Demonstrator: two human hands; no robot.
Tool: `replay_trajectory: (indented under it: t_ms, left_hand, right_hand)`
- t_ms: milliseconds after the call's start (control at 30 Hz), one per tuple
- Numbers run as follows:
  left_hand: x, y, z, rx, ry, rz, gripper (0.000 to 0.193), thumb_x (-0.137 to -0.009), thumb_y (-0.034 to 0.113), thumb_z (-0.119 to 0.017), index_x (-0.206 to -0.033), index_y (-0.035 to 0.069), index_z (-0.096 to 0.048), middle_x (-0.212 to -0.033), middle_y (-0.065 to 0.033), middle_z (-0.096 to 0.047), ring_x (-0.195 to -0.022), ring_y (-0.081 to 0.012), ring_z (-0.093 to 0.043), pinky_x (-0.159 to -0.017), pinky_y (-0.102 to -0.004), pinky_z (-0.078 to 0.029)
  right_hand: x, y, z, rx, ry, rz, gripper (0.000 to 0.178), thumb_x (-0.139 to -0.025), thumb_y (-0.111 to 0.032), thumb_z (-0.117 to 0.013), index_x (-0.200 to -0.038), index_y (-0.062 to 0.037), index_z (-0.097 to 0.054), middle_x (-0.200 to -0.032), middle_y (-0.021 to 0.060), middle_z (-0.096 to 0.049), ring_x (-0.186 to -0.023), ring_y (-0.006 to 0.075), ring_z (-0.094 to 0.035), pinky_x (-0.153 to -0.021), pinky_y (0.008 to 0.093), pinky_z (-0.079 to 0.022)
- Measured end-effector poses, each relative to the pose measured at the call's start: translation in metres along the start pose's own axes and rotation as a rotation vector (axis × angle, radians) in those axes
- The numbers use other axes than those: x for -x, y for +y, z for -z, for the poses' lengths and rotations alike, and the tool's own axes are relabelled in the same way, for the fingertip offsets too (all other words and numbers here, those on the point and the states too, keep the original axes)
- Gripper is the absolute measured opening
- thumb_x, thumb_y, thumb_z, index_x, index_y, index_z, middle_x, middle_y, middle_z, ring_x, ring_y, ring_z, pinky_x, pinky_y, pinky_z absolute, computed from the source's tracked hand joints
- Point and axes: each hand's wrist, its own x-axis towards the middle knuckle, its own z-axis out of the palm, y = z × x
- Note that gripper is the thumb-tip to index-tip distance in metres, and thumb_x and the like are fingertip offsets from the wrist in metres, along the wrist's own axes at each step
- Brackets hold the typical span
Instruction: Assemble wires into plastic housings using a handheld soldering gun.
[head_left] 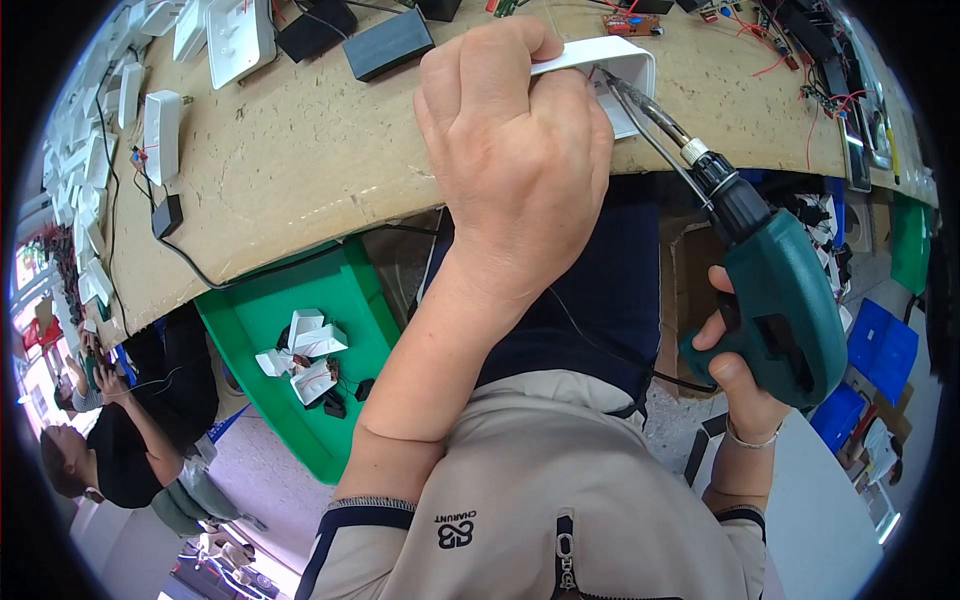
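At 12 to 1 o'clock, on the near part of the desk [300, 150]: white housing [640, 75], hollow side showing, held by the left hand [515, 150]. Left grip looks closed about its wall, fingers curled; fingertips mostly hidden, so the exact pinch cannot be told. Right hand [735, 345] is wrapped around the handle of a green soldering gun [785, 300], grip closed to the handle's thickness, a finger near the trigger. Gun's long axis runs 5 to 11 o'clock, hot tip at the 11 end and inside the housing; a thin feed tube [665, 150] lies alongside. Housing's visible upper edge runs roughly 9 to 3 o'clock; its full long axis is covered by the hand, so not certain. Judgement on handling: brace the housing firmly, keep left fingers clear of the tip, bring the tip in without leaning on the plastic wall, touch briefly, and leave the cord [685, 384] at 5 o'clock slack. Black box [390, 45] sits apart at 11 o'clock.
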Motion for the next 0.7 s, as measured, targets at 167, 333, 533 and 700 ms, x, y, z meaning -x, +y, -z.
replay_trajectory:
  t_ms: [167, 333, 533, 700]
  left_hand:
    - [-0.007, 0.008, 0.005, -0.039, -0.02, -0.048, 0.007, -0.062, 0.006, -0.062, -0.067, 0.002, -0.063, -0.082, -0.007, -0.051, -0.077, -0.0197, -0.045, -0.069, -0.031, -0.032]
    - [-0.007, 0.008, 0.004, -0.037, -0.016, -0.052, 0.007, -0.061, 0.005, -0.062, -0.067, 0.002, -0.063, -0.082, -0.0069, -0.051, -0.077, -0.0199, -0.045, -0.068, -0.0307, -0.033]
    - [-0.022, -0.042, -0.056, 0.206, 0.834, -0.602, 0.013, -0.057, 0.005, -0.063, -0.069, 0.004, -0.06, -0.086, -0.0103, -0.05, -0.081, -0.0245, -0.046, -0.074, -0.0354, -0.027]
    - [-0.021, -0.028, -0.042, 0.149, 0.429, -0.327, 0.008, -0.06, 0.006, -0.061, -0.068, 0.002, -0.061, -0.083, -0.0088, -0.05, -0.08, -0.022, -0.045, -0.071, -0.0322, -0.031]
  right_hand:
    - [0.002, -0.001, -0.002, -0.031, 0.035, -0.026, 0.071, -0.065, -0.026, -0.075, -0.12, 0.0032, -0.04, -0.107, 0.0216, -0.054, -0.067, 0.0138, -0.057, -0.059, 0.0234, -0.048]
    - [0.0, -0.003, -0.001, -0.041, 0.007, -0.041, 0.071, -0.065, -0.026, -0.074, -0.12, 0.0034, -0.04, -0.107, 0.0211, -0.054, -0.067, 0.0136, -0.057, -0.059, 0.0236, -0.048]
    - [-0.002, -0.001, -0.003, -0.044, -0.024, -0.017, 0.069, -0.066, -0.024, -0.074, -0.119, 0.0039, -0.04, -0.106, 0.0212, -0.054, -0.067, 0.0138, -0.057, -0.059, 0.0236, -0.048]
    - [0.006, -0.005, -0.004, -0.064, -0.017, -0.023, 0.068, -0.066, -0.025, -0.074, -0.119, 0.0048, -0.041, -0.106, 0.0213, -0.054, -0.067, 0.0141, -0.057, -0.059, 0.0234, -0.048]
